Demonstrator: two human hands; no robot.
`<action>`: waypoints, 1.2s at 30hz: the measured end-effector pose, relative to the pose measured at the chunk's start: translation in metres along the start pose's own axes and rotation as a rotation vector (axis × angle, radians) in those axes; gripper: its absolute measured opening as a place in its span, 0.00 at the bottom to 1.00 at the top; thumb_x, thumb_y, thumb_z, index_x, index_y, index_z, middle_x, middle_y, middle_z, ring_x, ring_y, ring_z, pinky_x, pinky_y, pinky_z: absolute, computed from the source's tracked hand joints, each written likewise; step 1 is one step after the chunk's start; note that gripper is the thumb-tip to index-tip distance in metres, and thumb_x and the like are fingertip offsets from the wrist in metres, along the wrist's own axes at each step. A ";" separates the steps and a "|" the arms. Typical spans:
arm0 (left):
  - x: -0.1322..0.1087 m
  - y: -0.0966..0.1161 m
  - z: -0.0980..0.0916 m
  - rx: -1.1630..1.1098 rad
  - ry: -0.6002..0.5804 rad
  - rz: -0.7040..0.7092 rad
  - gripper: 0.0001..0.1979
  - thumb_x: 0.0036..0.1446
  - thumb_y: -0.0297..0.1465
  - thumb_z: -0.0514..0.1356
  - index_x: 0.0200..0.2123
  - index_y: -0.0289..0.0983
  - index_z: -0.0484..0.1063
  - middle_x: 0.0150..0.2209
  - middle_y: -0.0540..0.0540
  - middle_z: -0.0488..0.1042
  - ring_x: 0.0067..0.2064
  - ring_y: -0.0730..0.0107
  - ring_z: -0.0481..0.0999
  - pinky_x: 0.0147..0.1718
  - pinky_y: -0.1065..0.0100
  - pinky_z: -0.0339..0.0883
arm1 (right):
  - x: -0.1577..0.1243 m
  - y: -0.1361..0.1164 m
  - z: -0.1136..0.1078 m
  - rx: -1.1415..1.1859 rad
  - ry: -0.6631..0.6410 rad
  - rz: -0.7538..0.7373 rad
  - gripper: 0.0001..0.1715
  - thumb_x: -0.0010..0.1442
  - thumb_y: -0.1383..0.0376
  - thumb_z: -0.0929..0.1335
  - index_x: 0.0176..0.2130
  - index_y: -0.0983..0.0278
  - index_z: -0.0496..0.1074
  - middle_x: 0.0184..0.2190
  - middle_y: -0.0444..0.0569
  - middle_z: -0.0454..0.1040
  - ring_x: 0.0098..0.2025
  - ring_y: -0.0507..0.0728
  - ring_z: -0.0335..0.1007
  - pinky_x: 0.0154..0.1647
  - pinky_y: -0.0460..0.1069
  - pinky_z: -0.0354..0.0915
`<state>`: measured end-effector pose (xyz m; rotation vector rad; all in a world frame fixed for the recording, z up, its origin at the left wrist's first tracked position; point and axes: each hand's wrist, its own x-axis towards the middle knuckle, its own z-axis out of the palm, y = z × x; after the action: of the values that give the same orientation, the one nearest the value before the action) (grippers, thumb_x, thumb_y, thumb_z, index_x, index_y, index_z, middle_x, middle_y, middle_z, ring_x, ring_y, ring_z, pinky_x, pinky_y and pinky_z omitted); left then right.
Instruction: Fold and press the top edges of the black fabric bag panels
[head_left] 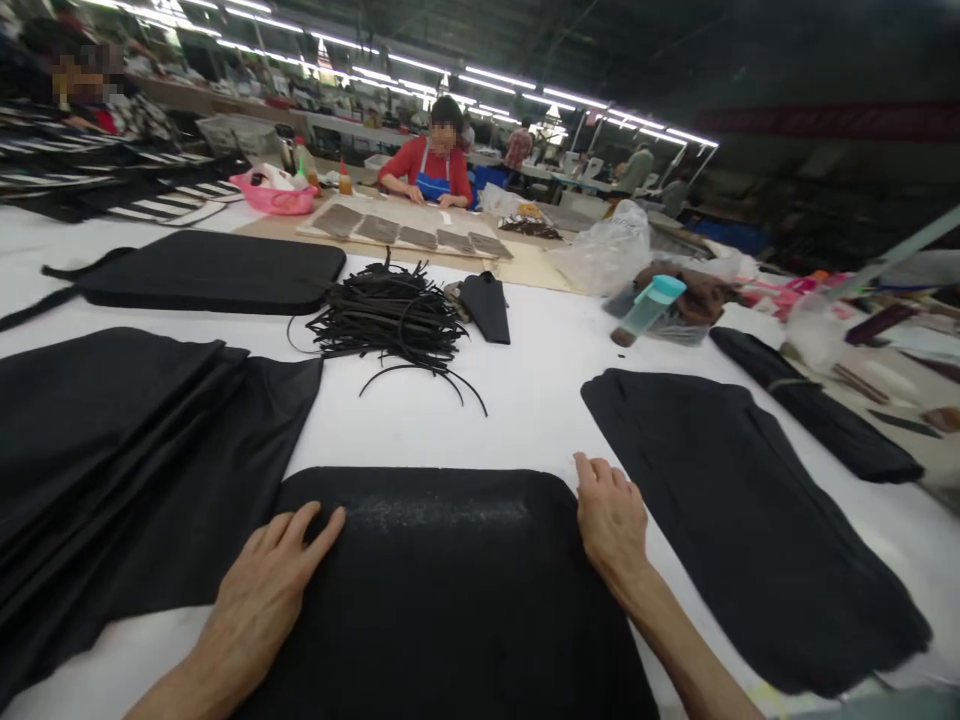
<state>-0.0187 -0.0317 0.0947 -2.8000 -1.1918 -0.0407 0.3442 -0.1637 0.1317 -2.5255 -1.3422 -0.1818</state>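
A black fabric panel [450, 590] with rounded far corners lies flat in front of me on the white table [525, 400]. My left hand [262, 590] rests flat on its far left corner, fingers stretched out. My right hand [609, 515] lies at its far right corner, fingers together and partly curled over the edge. Neither hand lifts anything. A faint pale dusting shows along the panel's far edge.
Stacked black fabric [112, 450] lies at left, another black piece [750, 520] at right. A tangle of black strips [390, 320] and a black pad [217, 270] sit farther back. A teal-capped bottle [649, 305] lies at right. A person in red [431, 165] works at the far table.
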 end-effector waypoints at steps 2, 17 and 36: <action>-0.001 0.000 0.001 0.030 0.005 0.016 0.33 0.50 0.12 0.42 0.54 0.43 0.65 0.50 0.39 0.67 0.48 0.58 0.66 0.44 0.60 0.62 | -0.006 -0.003 -0.001 -0.035 0.024 -0.009 0.18 0.56 0.74 0.59 0.44 0.65 0.67 0.39 0.54 0.70 0.43 0.61 0.65 0.41 0.53 0.59; -0.009 -0.025 -0.002 0.126 -0.021 -0.054 0.30 0.53 0.13 0.42 0.53 0.39 0.66 0.50 0.37 0.68 0.46 0.54 0.68 0.43 0.57 0.63 | -0.032 0.000 0.043 -0.108 -0.044 -0.062 0.13 0.64 0.68 0.55 0.43 0.62 0.64 0.38 0.47 0.67 0.30 0.53 0.65 0.26 0.47 0.55; 0.030 -0.025 -0.035 -0.003 -0.187 -0.243 0.33 0.47 0.11 0.40 0.51 0.37 0.69 0.53 0.41 0.68 0.53 0.54 0.65 0.51 0.53 0.60 | 0.068 -0.079 0.026 -0.179 -0.140 -0.283 0.14 0.64 0.63 0.57 0.36 0.60 0.69 0.35 0.48 0.71 0.39 0.58 0.66 0.39 0.52 0.59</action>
<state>-0.0155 0.0031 0.1334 -2.6924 -1.5689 0.2056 0.3164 -0.0601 0.1374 -2.5183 -1.8134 -0.1917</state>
